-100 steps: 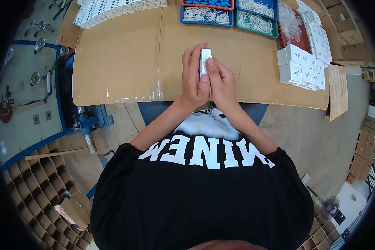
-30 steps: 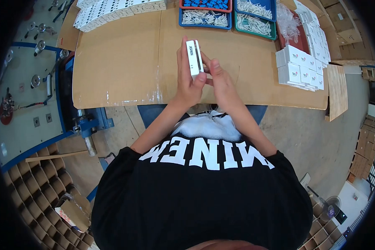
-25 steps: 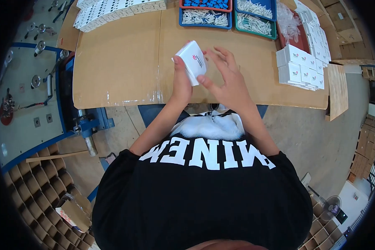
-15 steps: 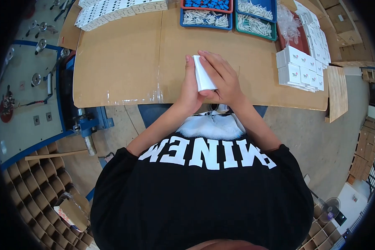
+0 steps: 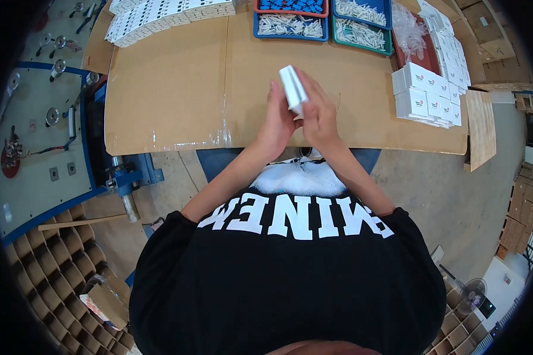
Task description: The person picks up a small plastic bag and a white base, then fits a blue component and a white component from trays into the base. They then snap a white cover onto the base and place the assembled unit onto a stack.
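A small white box (image 5: 294,89) is tilted above the cardboard-covered table (image 5: 172,94), near the middle of the view. My right hand (image 5: 320,112) holds it, with the fingers along its right side and the thumb low against it. My left hand (image 5: 276,118) is just to the left of the box, fingers pointing up and apart from the thumb; its palm faces the box. Whether the left thumb touches the lower end of the box is unclear.
White boxes (image 5: 160,23) stand in rows at the back left. Trays of small white pieces (image 5: 290,26) and blue pieces (image 5: 293,6) lie at the back. Stacked white boxes (image 5: 426,97) and clear plastic bags (image 5: 410,35) are at the right.
The white box has turned and risen a little in my right hand, showing a narrow side. My left hand has come away from its left side.
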Tool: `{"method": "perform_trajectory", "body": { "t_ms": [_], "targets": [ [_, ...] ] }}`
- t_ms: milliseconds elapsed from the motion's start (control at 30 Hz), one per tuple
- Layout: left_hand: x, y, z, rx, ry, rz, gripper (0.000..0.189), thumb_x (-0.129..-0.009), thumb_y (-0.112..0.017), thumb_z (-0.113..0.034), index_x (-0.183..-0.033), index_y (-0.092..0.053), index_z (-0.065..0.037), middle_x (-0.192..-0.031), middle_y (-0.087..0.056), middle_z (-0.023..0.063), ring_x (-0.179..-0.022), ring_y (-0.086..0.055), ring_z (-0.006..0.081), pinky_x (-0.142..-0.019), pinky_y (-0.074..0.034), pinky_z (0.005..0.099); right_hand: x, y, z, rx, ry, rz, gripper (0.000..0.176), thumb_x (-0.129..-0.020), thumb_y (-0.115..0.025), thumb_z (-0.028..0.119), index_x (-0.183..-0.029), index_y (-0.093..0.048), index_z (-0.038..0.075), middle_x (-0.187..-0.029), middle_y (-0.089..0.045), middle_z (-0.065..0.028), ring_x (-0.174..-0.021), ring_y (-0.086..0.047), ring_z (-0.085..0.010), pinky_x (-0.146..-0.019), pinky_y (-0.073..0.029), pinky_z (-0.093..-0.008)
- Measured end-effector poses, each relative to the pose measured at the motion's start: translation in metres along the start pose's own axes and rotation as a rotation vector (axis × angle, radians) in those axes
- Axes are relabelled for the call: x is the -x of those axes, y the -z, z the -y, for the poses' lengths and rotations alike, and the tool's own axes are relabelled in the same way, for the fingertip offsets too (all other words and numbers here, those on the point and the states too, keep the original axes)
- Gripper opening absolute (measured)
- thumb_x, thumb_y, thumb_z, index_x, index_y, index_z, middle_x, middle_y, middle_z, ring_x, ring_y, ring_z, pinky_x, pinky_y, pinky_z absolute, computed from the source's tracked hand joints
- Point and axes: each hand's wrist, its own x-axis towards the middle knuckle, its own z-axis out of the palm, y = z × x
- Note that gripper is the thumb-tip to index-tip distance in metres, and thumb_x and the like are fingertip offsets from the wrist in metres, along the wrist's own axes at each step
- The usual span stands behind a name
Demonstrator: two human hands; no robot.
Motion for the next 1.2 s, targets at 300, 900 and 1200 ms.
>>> {"method": "perform_trajectory", "body": {
  "t_ms": [300, 900, 1200],
  "targets": [
    [-0.025, 0.029, 0.017, -0.361, -0.203, -0.036, 0.059, -0.106, -0.034, -0.055, -0.144, -0.042, -0.01, -0.127, -0.06, 0.0074, -0.115, -0.06, 0.0187, -0.097, -0.049, 0.0354, -0.012, 0.021, -0.007, -0.207, -0.306, 0.193, 0.049, -0.107, -0.041, 0.028, -0.144, -0.05, -0.003, -0.15, -0.048, -0.0187, -0.14, -0.044, -0.0293, -0.115, -0.034, -0.0374],
    [-0.013, 0.011, 0.005, 0.061, 0.003, -0.044, 0.046, -0.104, -0.045, -0.052, -0.125, -0.052, -0.012, -0.109, -0.06, 0.004, -0.096, -0.059, 0.0149, -0.089, -0.049, 0.0345, 0.001, 0.012, -0.016, 0.247, 0.112, 0.213, 0.038, -0.1, -0.056, 0.013, -0.134, -0.058, -0.003, -0.13, -0.063, -0.0237, -0.115, -0.065, -0.0382, -0.096, -0.052, -0.0403],
    [-0.01, 0.017, 0.01, 0.08, -0.034, 0.02, 0.048, -0.103, -0.046, -0.053, -0.13, -0.05, -0.014, -0.119, -0.059, 0.0023, -0.111, -0.058, 0.0145, -0.099, -0.045, 0.0346, 0.007, 0.008, -0.011, 0.256, 0.116, 0.163, 0.037, -0.101, -0.054, 0.013, -0.134, -0.058, -0.003, -0.128, -0.065, -0.0229, -0.112, -0.067, -0.0383, -0.093, -0.054, -0.0401]
  ]
}}
